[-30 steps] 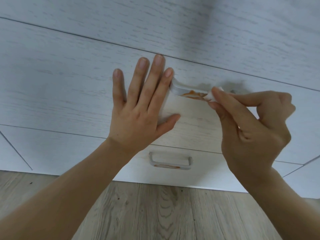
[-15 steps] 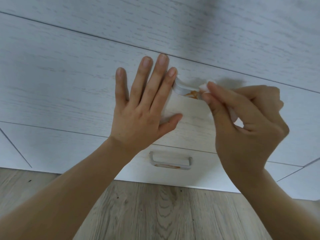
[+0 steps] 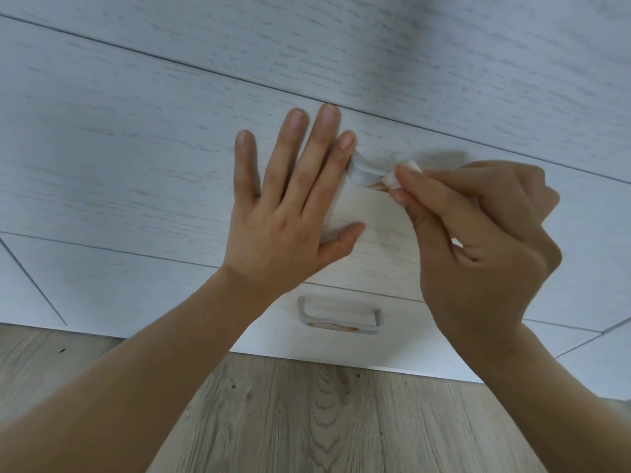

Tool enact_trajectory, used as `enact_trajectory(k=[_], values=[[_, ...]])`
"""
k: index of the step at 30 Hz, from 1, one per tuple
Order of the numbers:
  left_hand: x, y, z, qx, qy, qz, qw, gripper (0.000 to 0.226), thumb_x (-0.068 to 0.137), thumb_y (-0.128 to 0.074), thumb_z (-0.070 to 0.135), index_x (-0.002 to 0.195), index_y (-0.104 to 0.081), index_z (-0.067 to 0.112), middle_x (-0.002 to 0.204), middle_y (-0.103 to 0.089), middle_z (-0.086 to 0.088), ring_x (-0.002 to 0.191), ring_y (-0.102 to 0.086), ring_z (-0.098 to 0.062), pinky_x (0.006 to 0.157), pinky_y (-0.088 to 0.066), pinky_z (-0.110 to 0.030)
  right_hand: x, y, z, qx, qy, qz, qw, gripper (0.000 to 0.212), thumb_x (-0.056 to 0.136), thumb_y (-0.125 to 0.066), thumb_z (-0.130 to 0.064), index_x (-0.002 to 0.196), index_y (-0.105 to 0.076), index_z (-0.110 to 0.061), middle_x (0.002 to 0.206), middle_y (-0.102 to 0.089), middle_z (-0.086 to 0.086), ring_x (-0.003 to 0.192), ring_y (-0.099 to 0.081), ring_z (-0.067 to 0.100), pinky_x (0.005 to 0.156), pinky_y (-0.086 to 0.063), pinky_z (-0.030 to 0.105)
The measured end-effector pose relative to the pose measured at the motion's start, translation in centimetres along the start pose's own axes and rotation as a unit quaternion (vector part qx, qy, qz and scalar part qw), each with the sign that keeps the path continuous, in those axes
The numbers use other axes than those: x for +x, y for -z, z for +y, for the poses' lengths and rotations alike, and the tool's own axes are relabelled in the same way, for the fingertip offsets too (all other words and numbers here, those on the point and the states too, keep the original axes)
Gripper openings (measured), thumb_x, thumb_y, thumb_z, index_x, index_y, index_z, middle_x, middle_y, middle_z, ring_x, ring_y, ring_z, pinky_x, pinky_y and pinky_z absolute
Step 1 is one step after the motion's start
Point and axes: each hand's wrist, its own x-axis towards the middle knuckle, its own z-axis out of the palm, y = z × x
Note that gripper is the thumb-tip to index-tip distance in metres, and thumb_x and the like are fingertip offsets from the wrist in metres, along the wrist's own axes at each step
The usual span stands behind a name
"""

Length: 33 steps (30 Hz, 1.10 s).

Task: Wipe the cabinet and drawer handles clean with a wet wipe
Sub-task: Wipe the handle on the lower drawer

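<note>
The right hand (image 3: 478, 240) pinches the wet wipe (image 3: 396, 177) on the upper handle (image 3: 363, 174), still partly smeared; the lower handle (image 3: 339, 317) below stays dirty, left hand (image 3: 290, 213) spread flat.

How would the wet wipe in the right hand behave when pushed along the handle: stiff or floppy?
Probably soft: the wipe sits folded into a small wad between the right hand's fingertips. It likely gives against the upper handle rather than scraping. Being wet, it may smear the orange residue first.

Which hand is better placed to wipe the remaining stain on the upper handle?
Right hand: it pinches the wipe against the stained upper handle. Left hand lies flat on the drawer front.
</note>
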Motion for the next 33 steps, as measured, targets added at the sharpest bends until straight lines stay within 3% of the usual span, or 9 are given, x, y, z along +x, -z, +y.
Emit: enact_trajectory(k=[2, 6, 12, 15, 20, 24, 28, 31, 33], values=[[0.0, 0.2, 0.0, -0.007, -0.002, -0.004, 1.000, 0.079, 0.092, -0.036, 0.062, 0.146, -0.023, 0.006, 0.149, -0.023, -0.013, 0.138, -0.018, -0.031, 0.115, -0.005, -0.053, -0.2, 0.2, 0.0, 0.019, -0.025, 0.003, 1.000, 0.013, 0.087, -0.070, -0.013, 0.099, -0.067, -0.014, 0.082, -0.058, -0.009, 0.076, -0.054, 0.017, 0.071, -0.039, 0.034], [0.1, 0.3, 0.0, -0.009, 0.000, -0.003, 1.000, 0.078, 0.092, -0.035, 0.061, 0.146, -0.024, 0.007, 0.148, -0.025, -0.012, 0.137, -0.021, -0.031, 0.115, -0.005, -0.052, -0.4, -0.2, -0.1, 0.007, -0.010, 0.008, 1.000, 0.011, 0.086, -0.071, -0.010, 0.097, -0.068, -0.009, 0.085, -0.057, -0.007, 0.076, -0.055, 0.022, 0.079, -0.036, 0.024], [0.0, 0.4, 0.0, -0.008, -0.003, -0.007, 1.000, 0.077, 0.093, -0.035, 0.061, 0.146, -0.024, 0.006, 0.148, -0.025, -0.012, 0.136, -0.024, -0.032, 0.115, -0.006, -0.052, -0.4, -0.8, -0.4, 0.007, -0.003, 0.010, 1.000, 0.011, 0.085, -0.071, -0.008, 0.095, -0.071, -0.006, 0.087, -0.059, -0.005, 0.075, -0.056, 0.024, 0.079, -0.037, 0.020], [0.1, 0.5, -0.1, -0.009, -0.005, -0.006, 1.000, 0.077, 0.093, -0.035, 0.060, 0.145, -0.025, 0.005, 0.149, -0.025, -0.011, 0.135, -0.026, -0.032, 0.115, -0.006, -0.052, -0.3, -1.0, -0.4, 0.011, 0.011, 0.008, 1.000, 0.011, 0.085, -0.071, -0.007, 0.096, -0.071, -0.006, 0.085, -0.058, -0.005, 0.074, -0.057, 0.026, 0.078, -0.039, 0.023], [0.0, 0.9, -0.8, -0.049, -0.017, 0.009, 0.999, 0.073, 0.094, -0.046, 0.054, 0.145, -0.029, 0.003, 0.150, -0.024, -0.006, 0.135, -0.029, -0.031, 0.116, -0.009, -0.047, -0.8, 0.3, -0.1, 0.047, -0.058, 0.002, 0.997, 0.018, 0.087, -0.069, -0.008, 0.104, -0.064, -0.008, 0.090, -0.056, -0.010, 0.084, -0.052, 0.017, 0.068, -0.047, 0.040], [-0.1, 1.0, -1.3, -0.055, -0.024, 0.021, 0.998, 0.072, 0.094, -0.050, 0.050, 0.143, -0.032, 0.000, 0.145, -0.027, -0.008, 0.134, -0.034, -0.028, 0.117, -0.013, -0.043, 0.0, -1.3, -0.8, 0.043, -0.003, -0.002, 0.999, 0.011, 0.086, -0.069, -0.007, 0.098, -0.069, -0.006, 0.086, -0.059, -0.005, 0.080, -0.055, 0.021, 0.076, -0.044, 0.028], [0.0, 1.0, -1.6, -0.056, -0.034, 0.026, 0.998, 0.072, 0.094, -0.050, 0.050, 0.143, -0.032, 0.000, 0.145, -0.028, -0.007, 0.134, -0.035, -0.028, 0.117, -0.013, -0.043, -0.3, -1.2, -0.9, 0.040, -0.030, 0.004, 0.999, 0.017, 0.085, -0.071, -0.006, 0.101, -0.066, -0.008, 0.088, -0.059, -0.006, 0.081, -0.054, 0.018, 0.075, -0.045, 0.028], [-0.1, 1.0, -1.9, -0.053, -0.043, 0.028, 0.997, 0.071, 0.095, -0.049, 0.049, 0.143, -0.033, 0.000, 0.145, -0.028, -0.008, 0.133, -0.035, -0.027, 0.116, -0.014, -0.042, -0.3, -1.5, -1.2, 0.026, -0.017, 0.010, 0.999, 0.011, 0.086, -0.070, -0.006, 0.096, -0.070, -0.005, 0.087, -0.059, -0.004, 0.078, -0.056, 0.022, 0.078, -0.042, 0.022], [0.0, 1.0, -1.9, -0.053, -0.043, 0.031, 0.997, 0.071, 0.094, -0.049, 0.050, 0.142, -0.033, 0.000, 0.145, -0.029, -0.008, 0.133, -0.035, -0.027, 0.116, -0.015, -0.043, -0.1, -1.6, -1.5, 0.029, -0.011, 0.003, 1.000, 0.010, 0.087, -0.069, -0.008, 0.097, -0.070, -0.007, 0.088, -0.059, -0.006, 0.079, -0.056, 0.021, 0.077, -0.044, 0.026]])
